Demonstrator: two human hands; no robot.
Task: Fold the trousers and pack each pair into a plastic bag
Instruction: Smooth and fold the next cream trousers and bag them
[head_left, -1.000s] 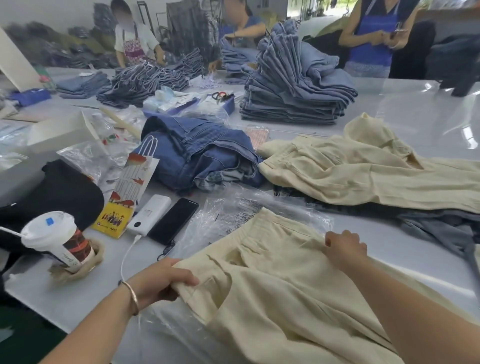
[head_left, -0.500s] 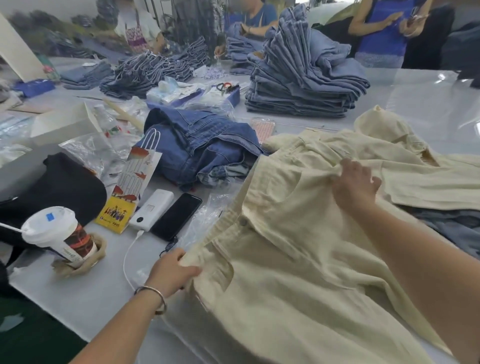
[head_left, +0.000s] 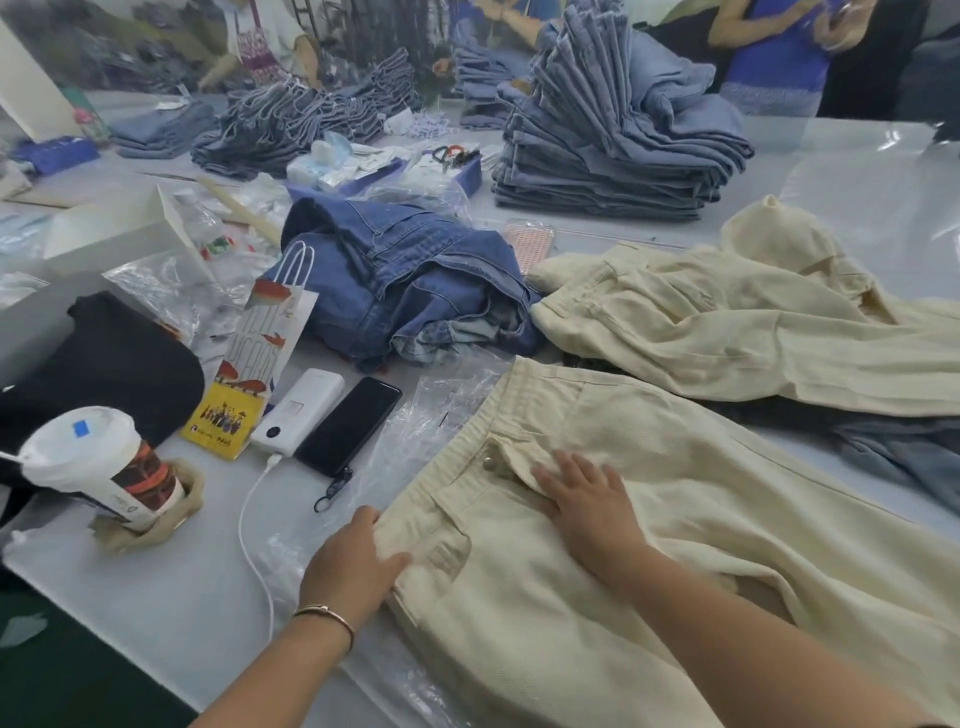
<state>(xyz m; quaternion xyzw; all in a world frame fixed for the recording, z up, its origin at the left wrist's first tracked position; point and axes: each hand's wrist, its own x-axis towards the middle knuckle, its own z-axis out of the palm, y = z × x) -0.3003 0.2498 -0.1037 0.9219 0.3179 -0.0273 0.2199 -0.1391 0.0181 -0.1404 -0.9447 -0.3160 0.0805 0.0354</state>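
Cream cotton trousers (head_left: 649, 545) lie spread flat on the grey table (head_left: 171, 613), waistband toward the far side, resting on a clear plastic bag (head_left: 415, 415) that shows beyond the waistband, probably laid there ready for packing. The left hand (head_left: 353, 566) grips the near corner of the waistband, thumb on top, seemingly to keep the cloth taut. The right hand (head_left: 587, 499) presses flat with straight fingers just below the metal button (head_left: 488, 464), apparently smoothing the front for folding. Just beside the bag lie a black phone (head_left: 348, 426) and a white power bank (head_left: 296, 413); a second pair of cream trousers (head_left: 753, 332) lies crumpled behind.
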